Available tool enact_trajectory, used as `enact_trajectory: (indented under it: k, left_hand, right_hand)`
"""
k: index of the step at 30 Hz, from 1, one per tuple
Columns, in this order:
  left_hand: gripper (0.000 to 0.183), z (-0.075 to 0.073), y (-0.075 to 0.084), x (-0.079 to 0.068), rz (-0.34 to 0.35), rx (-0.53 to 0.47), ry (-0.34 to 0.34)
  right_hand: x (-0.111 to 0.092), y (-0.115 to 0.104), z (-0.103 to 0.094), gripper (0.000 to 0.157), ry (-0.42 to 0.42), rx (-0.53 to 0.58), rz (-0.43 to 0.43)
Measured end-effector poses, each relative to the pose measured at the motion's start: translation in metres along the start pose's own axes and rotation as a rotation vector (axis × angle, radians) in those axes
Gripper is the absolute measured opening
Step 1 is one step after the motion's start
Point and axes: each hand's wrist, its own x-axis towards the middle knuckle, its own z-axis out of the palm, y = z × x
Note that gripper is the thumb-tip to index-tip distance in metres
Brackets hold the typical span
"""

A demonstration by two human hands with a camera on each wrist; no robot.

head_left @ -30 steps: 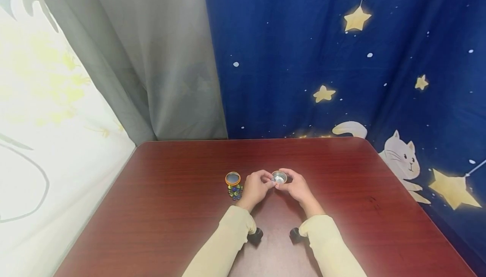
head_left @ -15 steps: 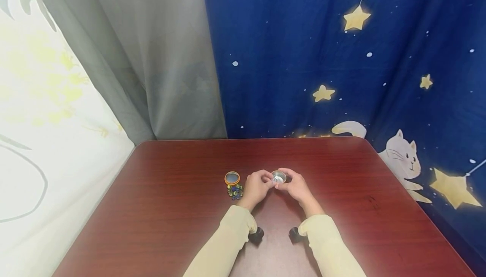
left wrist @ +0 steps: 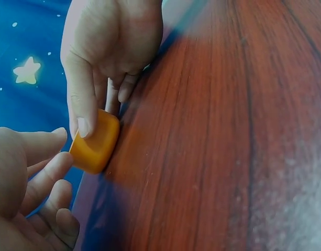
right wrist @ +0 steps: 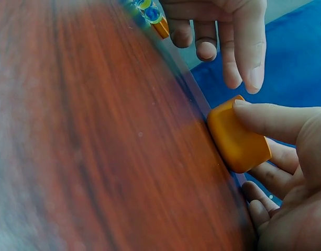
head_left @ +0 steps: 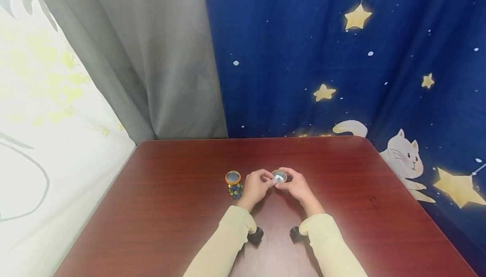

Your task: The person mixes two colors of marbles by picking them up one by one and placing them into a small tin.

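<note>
A small round orange tin (head_left: 279,174), silvery inside, stands on the table; its orange outer wall (left wrist: 97,149) shows in the left wrist view. My right hand (head_left: 298,187) holds it at the right side, with the thumb on its near wall and fingers beyond, as the right wrist view (right wrist: 301,157) shows. One small round piece, apparently a marble (head_left: 279,180), lies inside. My left hand (head_left: 256,188) is at the tin's left rim. Its thumb and forefinger stand apart in the left wrist view (left wrist: 29,172), with nothing seen between them.
Left of my left hand lies a cluster of several blue and yellow-green glass marbles (head_left: 235,191). Just behind them sits a round orange-rimmed piece (head_left: 233,178) with a grey inside. The reddish-brown table (head_left: 171,209) ends at curtains behind.
A marble pinched in my left fingers at the tin's rim has been let go and now lies inside the tin. Both hands have stayed nearly in place.
</note>
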Motion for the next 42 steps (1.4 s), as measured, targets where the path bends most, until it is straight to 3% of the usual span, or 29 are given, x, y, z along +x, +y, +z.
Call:
enact_trajectory:
  k: [10,18,29,42]
  left_hand:
    - [0.013,-0.008,0.001,-0.005,0.003,0.032,-0.024]
    - [0.013,-0.024,0.001,-0.009,0.032,0.091,-0.050]
    - [0.015,-0.045,-0.017,-0.020,0.075,0.134,-0.063]
    - [0.016,-0.051,-0.025,-0.029,0.093,0.143,-0.050]
  right_hand:
    - [-0.001,-0.001,0.002,0.061,0.006,-0.009,-0.002]
    - [0.001,-0.001,0.002,0.062,0.007,-0.010,-0.018]
    - [0.001,-0.001,0.002,0.062,0.007,-0.020,-0.010]
    - [-0.002,-0.002,0.001,0.062,0.003,-0.030,-0.013]
